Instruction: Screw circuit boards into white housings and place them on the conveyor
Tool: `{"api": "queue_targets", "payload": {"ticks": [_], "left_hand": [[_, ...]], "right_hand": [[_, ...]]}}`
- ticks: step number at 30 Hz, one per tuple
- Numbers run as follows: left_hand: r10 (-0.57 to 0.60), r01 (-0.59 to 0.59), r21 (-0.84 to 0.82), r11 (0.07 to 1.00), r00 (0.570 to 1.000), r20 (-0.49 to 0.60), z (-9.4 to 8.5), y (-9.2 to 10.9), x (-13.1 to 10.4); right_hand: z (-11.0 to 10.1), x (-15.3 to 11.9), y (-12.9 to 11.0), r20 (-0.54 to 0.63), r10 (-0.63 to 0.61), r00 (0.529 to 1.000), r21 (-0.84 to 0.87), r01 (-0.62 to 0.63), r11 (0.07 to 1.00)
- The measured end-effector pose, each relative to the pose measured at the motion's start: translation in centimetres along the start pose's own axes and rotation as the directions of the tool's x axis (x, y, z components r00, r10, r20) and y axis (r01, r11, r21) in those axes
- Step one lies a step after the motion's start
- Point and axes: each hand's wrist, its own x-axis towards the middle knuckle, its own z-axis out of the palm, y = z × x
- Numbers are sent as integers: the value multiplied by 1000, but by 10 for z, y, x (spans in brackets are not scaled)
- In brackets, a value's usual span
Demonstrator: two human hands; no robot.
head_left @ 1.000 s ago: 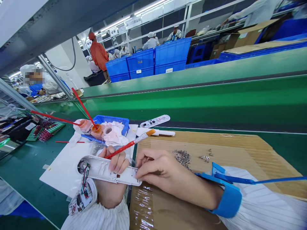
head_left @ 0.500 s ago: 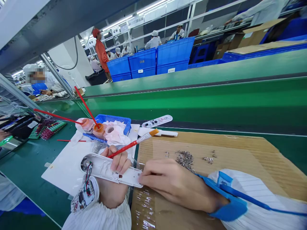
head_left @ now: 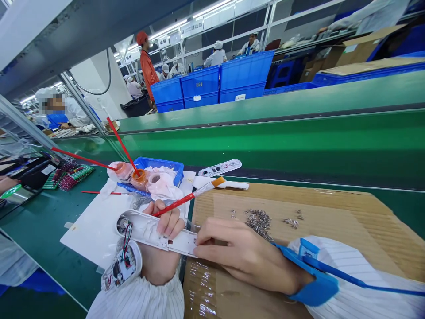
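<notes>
My left hand (head_left: pixel 169 221) is closed round a long white plastic housing (head_left: pixel 146 228), its hollow inner side facing up. A red-handled brush (head_left: pixel 179 202) with tan bristles is also tucked in that hand, slanting up to the right. Coloured wires run from the housing's round left end to a white part with a circuit board (head_left: pixel 122 269), which hangs over my left wrist. The fingertips of my right hand (head_left: pixel 232 248) pinch the housing's right end; whether a small part is between them is hidden. A blue strap circles my right wrist.
Small metal parts (head_left: pixel 259 221) lie piled on the cardboard (head_left: pixel 315 230). Behind my left hand, open jars (head_left: pixel 140 179) with red sticks stand by a blue tray (head_left: pixel 179 170). A printed white panel (head_left: pixel 221 168) lies beyond. Circuit boards (head_left: pixel 71 177) and another person's hand (head_left: pixel 7 184) are at left.
The whole view has shifted slightly. Both hands stay at the housing, with my right fingertips still at its right end.
</notes>
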Motion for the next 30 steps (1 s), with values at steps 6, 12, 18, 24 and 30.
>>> {"api": "queue_targets", "payload": {"ticks": [6,12,18,24,30], "left_hand": [[2,-2,-32,999,1000,-10,-2,0,2],[6,-7,39,999,1000,17,-2,2,0],[-11,10,49,999,999,30,-2,1,-2],[-19,19,-3,1000,998,63,-7,0,1],[-27,27,1,1000,991,129,-8,-2,2]], "right_hand": [[3,-3,7,13,-36,999,33,35,999],[1,-2,7,108,49,993,130,-63,990],[-3,2,0,196,-27,980,103,7,995],[-3,2,5,105,47,993,248,-72,966],[4,7,2,165,360,918,471,-394,789]]}}
